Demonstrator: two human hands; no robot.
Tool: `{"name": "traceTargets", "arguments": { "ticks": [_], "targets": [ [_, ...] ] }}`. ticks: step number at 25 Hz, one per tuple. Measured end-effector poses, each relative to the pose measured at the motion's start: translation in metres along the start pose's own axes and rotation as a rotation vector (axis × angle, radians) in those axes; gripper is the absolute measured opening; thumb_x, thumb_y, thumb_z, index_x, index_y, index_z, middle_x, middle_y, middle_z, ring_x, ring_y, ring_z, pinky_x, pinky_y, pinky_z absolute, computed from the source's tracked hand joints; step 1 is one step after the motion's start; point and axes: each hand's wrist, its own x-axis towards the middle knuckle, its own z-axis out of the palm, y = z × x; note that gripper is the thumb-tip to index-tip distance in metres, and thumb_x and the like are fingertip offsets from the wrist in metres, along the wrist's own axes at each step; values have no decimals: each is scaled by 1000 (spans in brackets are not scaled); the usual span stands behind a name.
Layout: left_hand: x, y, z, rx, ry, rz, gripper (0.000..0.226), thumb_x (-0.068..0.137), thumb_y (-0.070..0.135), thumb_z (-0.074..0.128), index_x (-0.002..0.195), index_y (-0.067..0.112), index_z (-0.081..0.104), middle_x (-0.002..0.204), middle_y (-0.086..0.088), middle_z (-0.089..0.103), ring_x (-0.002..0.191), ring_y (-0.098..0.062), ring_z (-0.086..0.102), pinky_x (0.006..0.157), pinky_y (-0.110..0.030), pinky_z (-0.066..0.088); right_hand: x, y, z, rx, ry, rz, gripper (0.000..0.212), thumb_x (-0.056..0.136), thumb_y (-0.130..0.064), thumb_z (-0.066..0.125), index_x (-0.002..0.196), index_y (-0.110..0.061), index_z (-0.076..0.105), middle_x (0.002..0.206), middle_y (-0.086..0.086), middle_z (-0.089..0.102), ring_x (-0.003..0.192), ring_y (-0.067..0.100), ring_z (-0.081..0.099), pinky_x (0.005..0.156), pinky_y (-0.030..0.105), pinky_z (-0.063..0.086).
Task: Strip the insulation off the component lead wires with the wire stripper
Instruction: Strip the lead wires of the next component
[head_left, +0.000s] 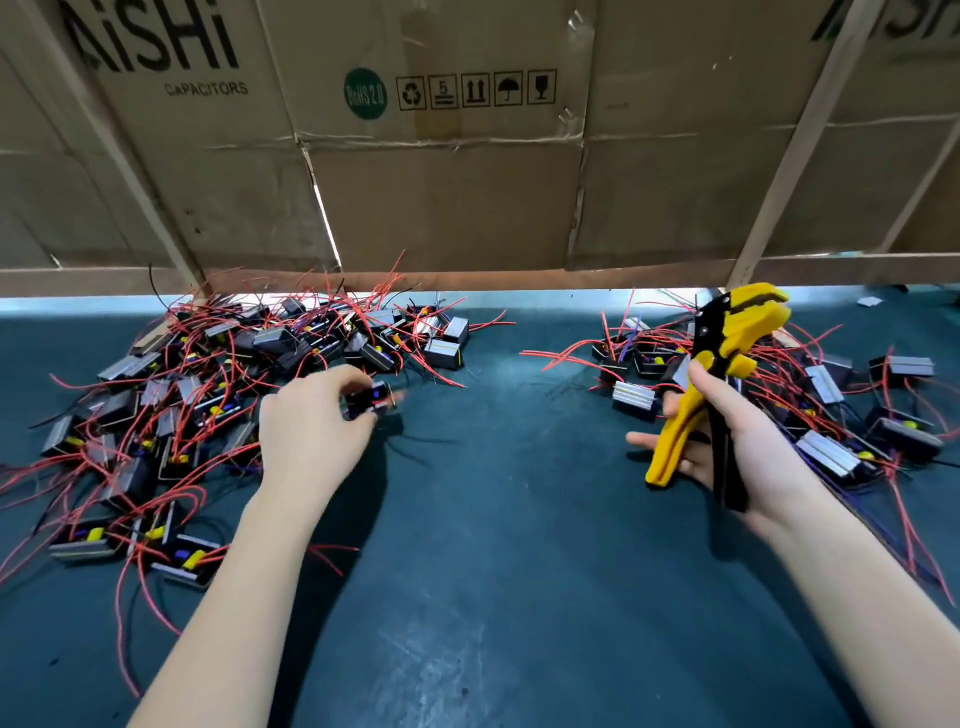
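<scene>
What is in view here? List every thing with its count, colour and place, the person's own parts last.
left pile of components: too many to count, black blocks with grey tops, yellow parts and red leads, on the mat's left side.
right pile of components: a smaller heap, same colours, on the mat's right side.
single component: one, black with red and blue, blurred, pinched at the left pile's edge.
wire stripper: one, yellow and black, head pointing up, handles spread.
mat: one, dark teal, covers the bench.
cardboard boxes: several, brown, flattened as a wall behind the bench.
left hand: fingers closed on the single component.
right hand: wrapped around the wire stripper's handles.
</scene>
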Motion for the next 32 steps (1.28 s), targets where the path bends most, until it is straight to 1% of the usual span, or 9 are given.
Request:
{"name": "traceTargets", "arguments": {
  "ticks": [3, 6, 9, 13, 16, 21, 26, 29, 32],
  "targets": [
    [2, 5, -5, -552, 276, -68, 25, 80, 14, 76, 102, 26, 71, 91, 14, 71, 93, -14, 68, 88, -23, 48, -4, -3, -6, -84, -45, 21, 41, 81, -55, 55, 86, -14, 59, 107, 10, 73, 90, 38, 72, 88, 48, 51],
    [-1, 19, -15, -829, 443, 90, 30, 82, 16, 75, 104, 34, 67, 99, 15, 70, 93, -7, 66, 87, -20, 50, -9, -11, -12, -67, -158, -16, 46, 77, -57, 54, 81, -12, 58, 107, 19, 72, 88, 37, 72, 81, 45, 53],
    [-8, 34, -13, -852, 139, 248, 29, 77, 18, 78, 98, 36, 69, 90, 15, 72, 81, -4, 64, 80, -17, 50, -13, -14, -12, 46, -345, -92, 44, 85, -52, 48, 79, -11, 61, 88, 16, 71, 86, 32, 70, 80, 45, 55],
    [-26, 48, 12, -326, -475, 333, 14, 72, 23, 80, 82, 21, 70, 74, 7, 67, 66, -5, 57, 66, -26, 48, -16, -9, -7, 91, -466, -220, 33, 84, -44, 56, 78, -12, 65, 81, 11, 64, 81, 27, 63, 75, 35, 56],
    [-30, 48, 20, -106, -469, 326, 28, 74, 42, 78, 91, 24, 64, 89, 11, 61, 85, -10, 54, 78, -31, 47, -15, -5, -6, -58, -371, -321, 27, 79, -38, 67, 80, -12, 63, 81, 14, 63, 79, 29, 60, 75, 38, 51],
    [-35, 57, 25, -387, -407, 348, 32, 76, 46, 78, 103, 31, 71, 97, 21, 67, 97, 1, 56, 80, -14, 39, -16, 5, -1, -415, -106, -421, 26, 77, -39, 73, 81, -14, 66, 70, 7, 62, 68, 18, 56, 70, 38, 44],
    [-42, 68, 37, -514, -326, 287, 4, 81, 24, 77, 85, 27, 77, 73, 17, 69, 72, 8, 56, 64, -7, 33, -14, 10, 1, -1095, 287, -552, 24, 80, -40, 73, 82, -18, 62, 73, 1, 65, 73, 26, 58, 69, 36, 44],
    [-39, 66, 36, -658, -369, 243, 6, 85, 21, 75, 80, 24, 76, 68, 9, 70, 58, 3, 52, 59, -17, 40, -12, 9, -1, -1273, 389, -527, 32, 81, -44, 69, 82, -14, 56, 80, 7, 66, 81, 36, 61, 71, 41, 44],
    [-36, 64, 30, -909, -453, 200, 8, 88, 17, 70, 83, 16, 76, 62, 5, 66, 59, -5, 55, 58, -13, 40, -10, 11, -4, -1477, 433, -509, 37, 80, -49, 65, 85, -14, 54, 86, 7, 66, 84, 35, 63, 72, 40, 38]
  ]
}}
